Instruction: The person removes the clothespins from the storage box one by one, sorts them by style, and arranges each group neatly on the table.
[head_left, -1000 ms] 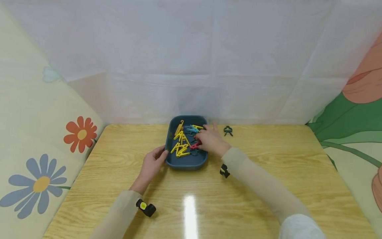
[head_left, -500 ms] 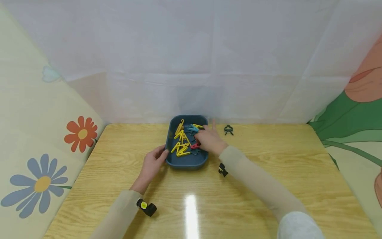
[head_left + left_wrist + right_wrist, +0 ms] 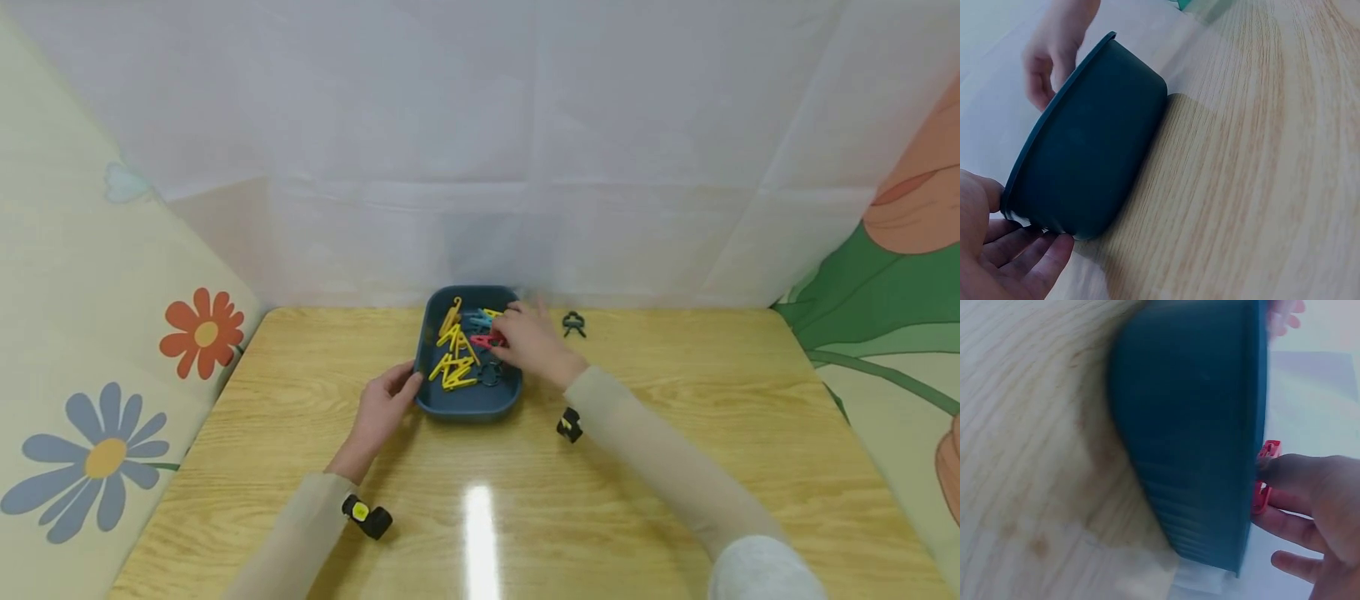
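Wood-grain table [image 3: 637, 500], white sheet [image 3: 390, 108] hung behind it, flower-patterned panels at both sides. Hands well apart, one at each side of a bin [image 3: 467, 408]. Left hand [image 3: 381, 412] holds the bin's near left edge, thumb at the rim, fingers against the outer wall. Right hand [image 3: 534, 343] reaches over the right rim, thumb and fingers pinching a red peg [image 3: 482, 341], which shows at rim level from the right wrist. Inside the bin, just beyond the red peg: a blue peg [image 3: 480, 319], partly hidden. Yellow pegs [image 3: 452, 372] lie jumbled along the left side, a yellow hook [image 3: 457, 302] at their far end. Dark clip [image 3: 491, 374] on the bin floor, nearer the person than the red peg. Outside, right of the bin, a second dark clip [image 3: 573, 323] lies near the table's far edge. Both sleeves pale, a small black camera at each wrist.
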A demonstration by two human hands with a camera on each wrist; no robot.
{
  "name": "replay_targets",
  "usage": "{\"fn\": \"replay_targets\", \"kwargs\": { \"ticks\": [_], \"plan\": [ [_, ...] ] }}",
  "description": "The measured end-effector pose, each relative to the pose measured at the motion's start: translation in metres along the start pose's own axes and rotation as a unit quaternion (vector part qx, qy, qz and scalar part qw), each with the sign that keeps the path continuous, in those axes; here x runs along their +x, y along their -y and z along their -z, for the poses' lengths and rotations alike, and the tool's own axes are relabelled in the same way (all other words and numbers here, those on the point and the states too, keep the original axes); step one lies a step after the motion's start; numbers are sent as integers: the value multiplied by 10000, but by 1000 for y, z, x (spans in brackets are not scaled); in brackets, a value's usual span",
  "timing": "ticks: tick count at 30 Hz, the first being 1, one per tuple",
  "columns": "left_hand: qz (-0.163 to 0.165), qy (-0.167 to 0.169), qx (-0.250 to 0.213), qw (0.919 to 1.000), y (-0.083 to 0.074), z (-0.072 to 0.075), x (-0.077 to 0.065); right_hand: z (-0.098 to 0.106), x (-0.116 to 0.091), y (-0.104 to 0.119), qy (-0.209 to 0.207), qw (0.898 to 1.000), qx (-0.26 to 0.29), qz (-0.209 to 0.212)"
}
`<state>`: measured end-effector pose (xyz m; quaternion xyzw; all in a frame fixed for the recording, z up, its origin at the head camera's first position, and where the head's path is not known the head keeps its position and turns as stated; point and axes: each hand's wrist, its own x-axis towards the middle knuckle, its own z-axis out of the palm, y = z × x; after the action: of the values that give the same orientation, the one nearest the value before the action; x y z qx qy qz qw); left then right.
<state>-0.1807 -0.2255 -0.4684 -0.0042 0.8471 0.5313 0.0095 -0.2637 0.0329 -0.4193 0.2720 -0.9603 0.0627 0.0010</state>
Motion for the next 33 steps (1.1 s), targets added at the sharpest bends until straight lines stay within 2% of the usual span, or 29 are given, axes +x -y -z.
{"fn": "replay_targets", "kwargs": {
  "ticks": [6, 10, 17, 23, 33],
  "plan": [
    [28, -30, 4, 10000, 1, -2, 3, 19, -13, -7, -426, 9982, 390, -186],
    [56, -61, -15, 10000, 2, -1, 3, 24, -23, -17, -662, 9960, 494, -349],
    [59, -1, 10, 10000, 3, 0, 2, 15, -42, -40, -1034, 9894, 843, -578],
    [55, -22, 85, 9999, 2, 1, 2, 6, -60, -56, -1081, 9826, 1139, -997],
    [70, 20, 136, 9999, -1, 1, 1, -10, -79, -73, -1207, 9715, 1427, -1459]
  ]
}}
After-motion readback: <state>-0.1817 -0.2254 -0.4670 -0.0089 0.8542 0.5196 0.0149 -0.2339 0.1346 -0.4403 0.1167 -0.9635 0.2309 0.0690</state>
